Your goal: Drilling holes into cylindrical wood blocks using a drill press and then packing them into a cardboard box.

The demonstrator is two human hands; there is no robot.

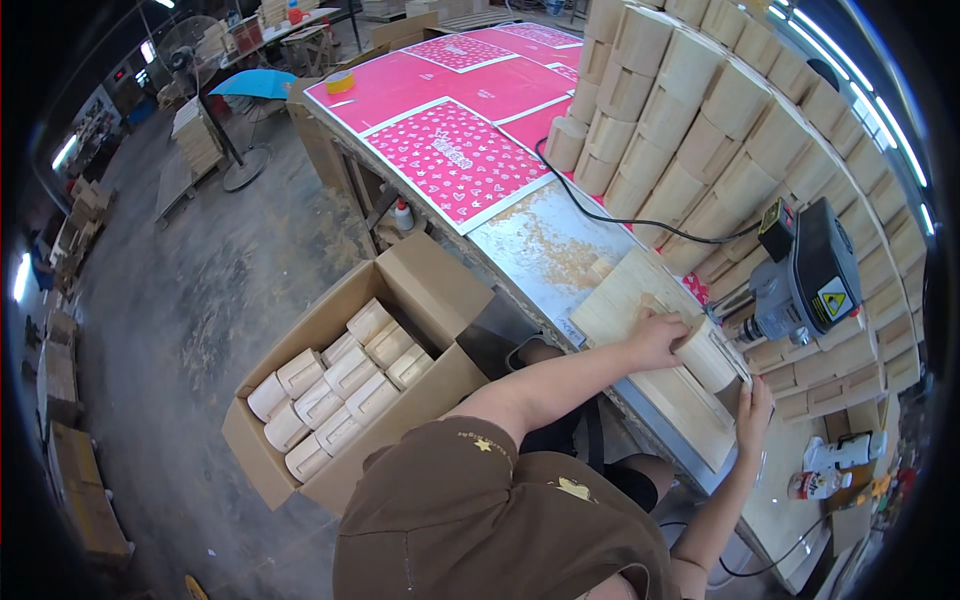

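Note:
A pale wooden cylinder (707, 356) lies on its side on a flat wooden board (660, 385) at the bench's edge. My left hand (657, 340) grips its left end, the fingers curled over the top. At the opposite end my right hand (755, 408) pinches the cylinder's rim with thumb and fingers; part of that contact is hidden. Directly over the cylinder stands a grey and black drill press head (808, 275), its chuck (748, 329) pointing toward the piece. Whether the bit touches the wood I cannot tell.
Behind the drill, many similar cylinders (690, 100) are stacked in a tall wall. A cardboard box (450, 290) holding several more stands at my left. Pink printed sheets (450, 150) cover the bench's far part. Bottles (820, 485) stand at right. A black cable (610, 218) crosses the bench.

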